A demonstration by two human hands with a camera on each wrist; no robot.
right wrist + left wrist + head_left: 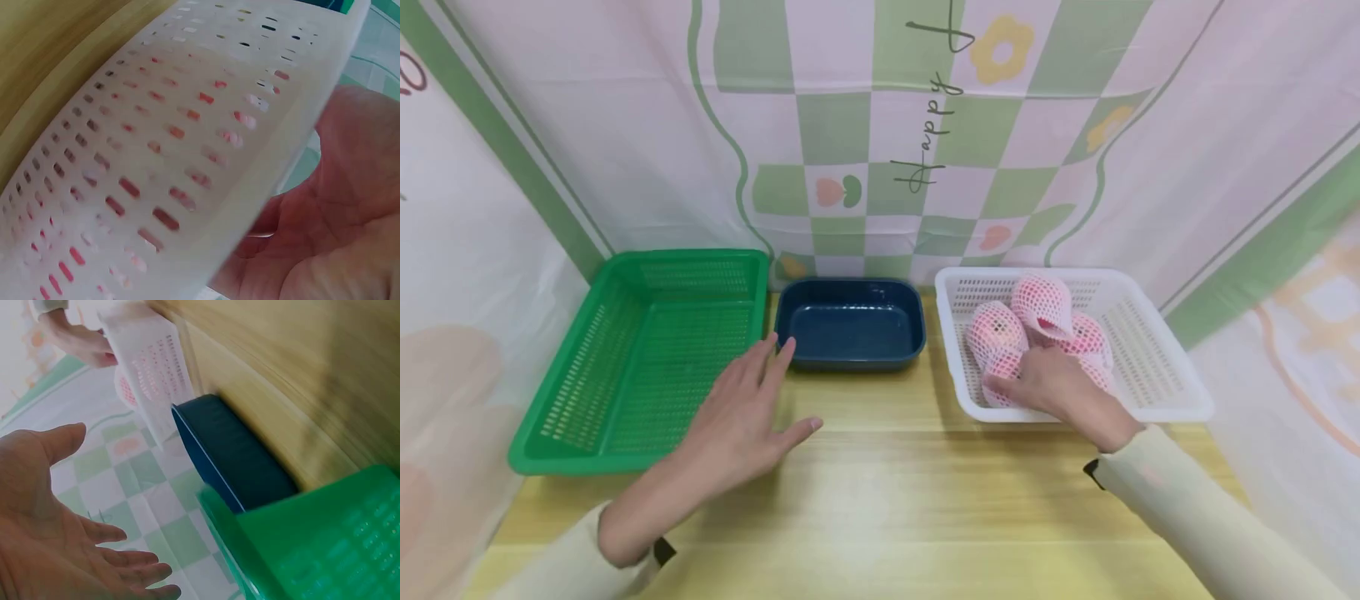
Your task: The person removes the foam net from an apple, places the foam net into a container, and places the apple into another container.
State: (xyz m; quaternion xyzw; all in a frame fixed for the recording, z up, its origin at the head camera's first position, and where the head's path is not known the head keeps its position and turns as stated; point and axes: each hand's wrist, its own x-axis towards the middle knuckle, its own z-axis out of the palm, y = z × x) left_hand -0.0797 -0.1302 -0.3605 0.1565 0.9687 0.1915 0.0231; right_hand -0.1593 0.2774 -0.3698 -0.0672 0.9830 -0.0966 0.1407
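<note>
My right hand [1056, 383] reaches over the near rim of a white basket [1157, 350], down among several reddish round fruits [996, 329] in pink foam nets. The thumb lies against a netted fruit at the near left, and the other fingertips are hidden, so I cannot tell whether they grip it. In the right wrist view the slotted basket wall [144, 162] stands before the right hand [325, 225]. My left hand [741, 417], fingers straight and spread, hovers by the near right corner of a green basket [617, 458], holding nothing; its palm shows in the left wrist view.
Between the two baskets stands a dark blue tray [850, 325] with nothing in it. No items show inside the green basket. All three stand on a wooden table [865, 500], against a checked green and white curtain [902, 125] at the back.
</note>
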